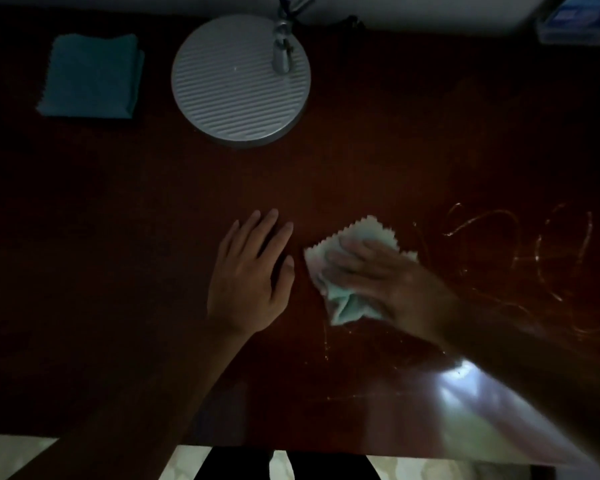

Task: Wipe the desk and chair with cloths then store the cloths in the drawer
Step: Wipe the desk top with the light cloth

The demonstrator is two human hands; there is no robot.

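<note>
No writing or brand can be read anywhere: the blue and white box (577, 20) at the far right corner of the desk is too blurred to show any label, and what it contains cannot be seen. The dark red-brown desk (118, 237) fills almost the whole view and the scene is dim. The right hand (378, 275) lies on a pale green cloth (347, 271) with a zigzag edge, near the middle of the desk and a little to the right. Its fingers are laid nearly straight over the top of the cloth and press it flat against the wood, while the lower part of the cloth is bunched under the palm; whether the thumb is curled round this bunch cannot be told. The left hand (253, 275) rests just beside the cloth, on its left, with the palm down on the bare desk and the fingers straight and slightly spread; it holds nothing. A second cloth, a darker teal cloth (90, 77), lies folded in a square at the far left of the desk, well apart from both hands. Between it and the box stands the round grey ribbed lamp base (239, 77) with a metal stem. To the right of the right hand, thin shiny streaks (534, 244) mark the surface.
</note>
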